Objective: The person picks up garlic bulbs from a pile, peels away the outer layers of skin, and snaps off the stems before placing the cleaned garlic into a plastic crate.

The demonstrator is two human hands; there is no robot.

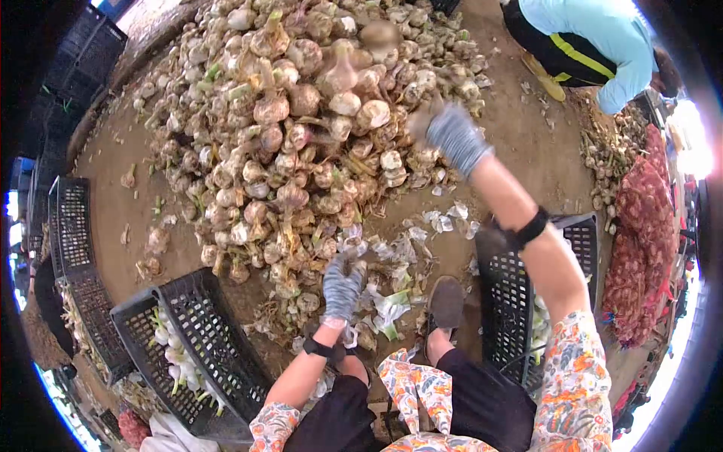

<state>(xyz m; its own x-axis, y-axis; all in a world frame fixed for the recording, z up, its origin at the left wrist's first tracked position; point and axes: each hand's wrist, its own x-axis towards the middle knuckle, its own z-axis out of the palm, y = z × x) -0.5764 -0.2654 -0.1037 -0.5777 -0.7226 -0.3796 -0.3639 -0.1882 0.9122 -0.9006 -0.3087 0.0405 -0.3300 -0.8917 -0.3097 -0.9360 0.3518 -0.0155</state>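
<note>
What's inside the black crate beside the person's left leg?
Pale garlic bulbs, with touches of green, show inside the crate. Its perforated wall covers part of the inside, and the bottom cannot be seen.

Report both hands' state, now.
Left hand: by the garlic pile; grip cannot be told.
Right hand: fingertips blurred; open or closed cannot be told.
</note>
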